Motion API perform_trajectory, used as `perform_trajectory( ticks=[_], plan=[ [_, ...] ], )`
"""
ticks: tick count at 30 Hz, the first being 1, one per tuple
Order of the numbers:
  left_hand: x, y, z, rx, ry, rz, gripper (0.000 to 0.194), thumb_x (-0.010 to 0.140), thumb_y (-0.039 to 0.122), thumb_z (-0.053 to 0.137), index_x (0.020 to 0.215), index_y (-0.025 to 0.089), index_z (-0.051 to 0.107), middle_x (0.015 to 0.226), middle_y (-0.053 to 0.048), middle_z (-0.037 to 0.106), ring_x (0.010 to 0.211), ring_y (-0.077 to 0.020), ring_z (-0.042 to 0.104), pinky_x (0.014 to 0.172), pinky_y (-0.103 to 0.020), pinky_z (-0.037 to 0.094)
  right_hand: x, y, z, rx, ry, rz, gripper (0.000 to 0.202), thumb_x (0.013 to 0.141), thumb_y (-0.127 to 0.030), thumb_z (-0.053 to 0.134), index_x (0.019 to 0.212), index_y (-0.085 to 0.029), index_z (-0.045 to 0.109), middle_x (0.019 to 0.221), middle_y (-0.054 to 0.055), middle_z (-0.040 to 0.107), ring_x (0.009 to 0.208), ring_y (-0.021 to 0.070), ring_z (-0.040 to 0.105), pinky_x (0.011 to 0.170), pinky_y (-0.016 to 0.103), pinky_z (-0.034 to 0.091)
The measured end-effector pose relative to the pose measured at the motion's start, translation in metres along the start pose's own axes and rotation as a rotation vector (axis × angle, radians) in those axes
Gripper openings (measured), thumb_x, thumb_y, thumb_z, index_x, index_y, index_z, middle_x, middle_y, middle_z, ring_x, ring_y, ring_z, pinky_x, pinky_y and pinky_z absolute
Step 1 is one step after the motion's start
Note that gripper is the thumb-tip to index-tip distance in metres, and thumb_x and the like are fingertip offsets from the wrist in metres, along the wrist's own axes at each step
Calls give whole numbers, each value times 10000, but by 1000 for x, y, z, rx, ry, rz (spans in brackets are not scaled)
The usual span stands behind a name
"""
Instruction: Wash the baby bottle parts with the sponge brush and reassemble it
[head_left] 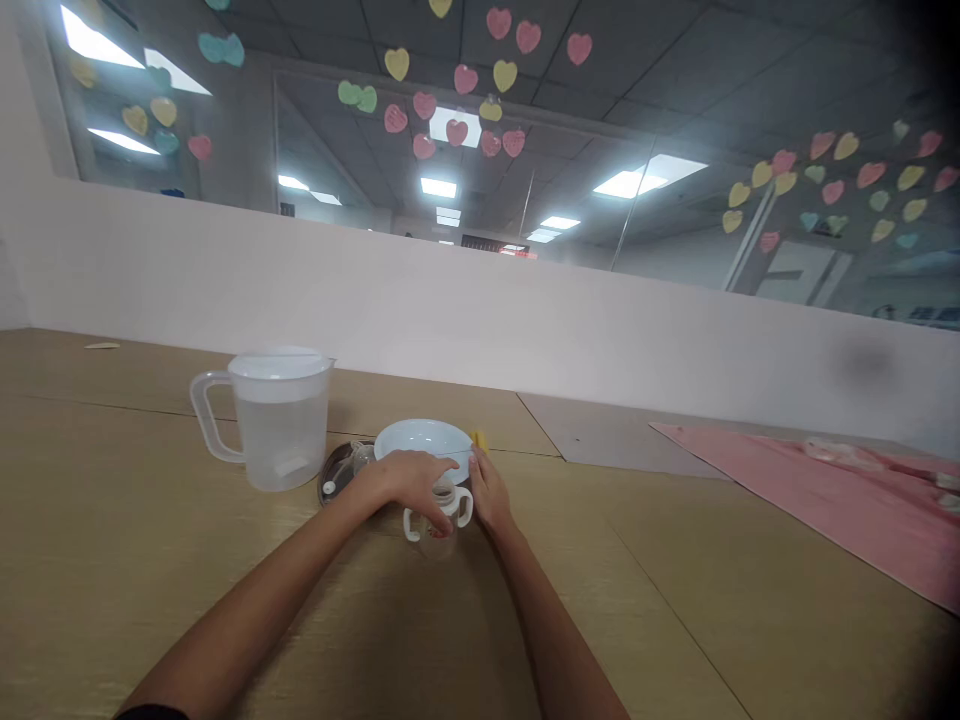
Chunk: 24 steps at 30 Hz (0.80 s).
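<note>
Two bare hands in close together on this one, working over a light brown wooden-looking table point(360, 640). Left hand point(409, 482) is reaching palm-down over a small see-through bottle with two white loop handles point(439, 547), thumb in front and index finger stretched out behind, so the bottle's open mouth shows right between them. Honestly can't tell if it's actually gripping the bottle or just draped over it. The bottle's upright, just on the near side of a shallow pale blue round bowl point(421, 432).

Right hand point(491, 495) is up along the bowl's right side, fingers straight rather than clenched, looks like they're against the rim, but can't say whether they're squeezing. Some small yellow thing point(481, 439) pokes out just beyond those fingertips, too hidden to name.

Left of the bowl there's a dark round shiny dish point(323, 490) with small clear and white bits in it, then a big translucent plastic pitcher with a side handle point(281, 425). Way off to the right, well apart from everything, lies a flat pink sheet point(810, 510).
</note>
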<state>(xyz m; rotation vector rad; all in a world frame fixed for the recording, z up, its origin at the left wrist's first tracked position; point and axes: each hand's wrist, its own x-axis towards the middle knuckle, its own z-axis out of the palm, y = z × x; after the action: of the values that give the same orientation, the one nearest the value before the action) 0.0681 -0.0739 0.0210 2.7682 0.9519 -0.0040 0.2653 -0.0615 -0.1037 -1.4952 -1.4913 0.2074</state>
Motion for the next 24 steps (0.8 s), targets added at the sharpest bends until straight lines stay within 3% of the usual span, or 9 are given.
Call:
perform_trajectory(
  ticks=[3, 7, 10, 13, 18, 24],
  plan=[
    [-3, -20, -12, -90, 48, -18, 789, 730, 647, 511, 1373, 209, 384, 1244, -88, 588, 1070, -228, 578, 864, -273, 440, 2, 5, 2, 50, -35, 46, 748, 837, -702, 261, 1327, -185, 488, 1403, 87, 435, 1326, 235, 359, 1121, 411, 232],
    [-4, -63, -22, 4, 139, -263, 458, 912, 418, 345, 1234, 156, 537, 1216, -101, 609, 1064, -190, 586, 858, -241, 433, 4, 10, 4, 46, -29, 114, 737, 819, -710, 299, 1329, -212, 487, 1423, 75, 404, 1353, 267, 305, 1127, 478, 178],
    [0, -96, -12, 69, 65, -423, 336, 895, 288, 419, 925, 69, 672, 1010, -188, 674, 918, -252, 641, 772, -320, 468, 3, 6, 3, 24, 11, 82, 718, 842, -671, 300, 1342, -185, 472, 1424, 90, 398, 1359, 279, 291, 1117, 491, 191],
    [7, -119, 9, 98, 16, -539, 243, 873, 283, 529, 890, 75, 653, 964, -148, 676, 866, -209, 644, 757, -341, 496, 1, -5, -1, 4, 122, -17, 621, 890, -587, 292, 1316, -186, 500, 1381, 94, 459, 1321, 257, 366, 1091, 478, 250],
    [17, -134, 38, 93, -13, -606, 232, 876, 335, 562, 939, 121, 626, 944, -59, 656, 859, -154, 630, 783, -338, 518, -3, -24, -8, -46, 416, -198, 441, 902, -488, 408, 1050, -175, 681, 1067, 109, 682, 1027, 227, 608, 977, 423, 383],
    [20, -138, 39, 128, 69, -637, 244, 892, 326, 537, 977, 111, 617, 1003, -75, 644, 933, -177, 617, 826, -373, 507, -3, -26, -4, -104, 601, -298, 345, 870, -430, 505, 796, -172, 723, 791, 85, 720, 751, 192, 642, 811, 358, 452]
  ],
)
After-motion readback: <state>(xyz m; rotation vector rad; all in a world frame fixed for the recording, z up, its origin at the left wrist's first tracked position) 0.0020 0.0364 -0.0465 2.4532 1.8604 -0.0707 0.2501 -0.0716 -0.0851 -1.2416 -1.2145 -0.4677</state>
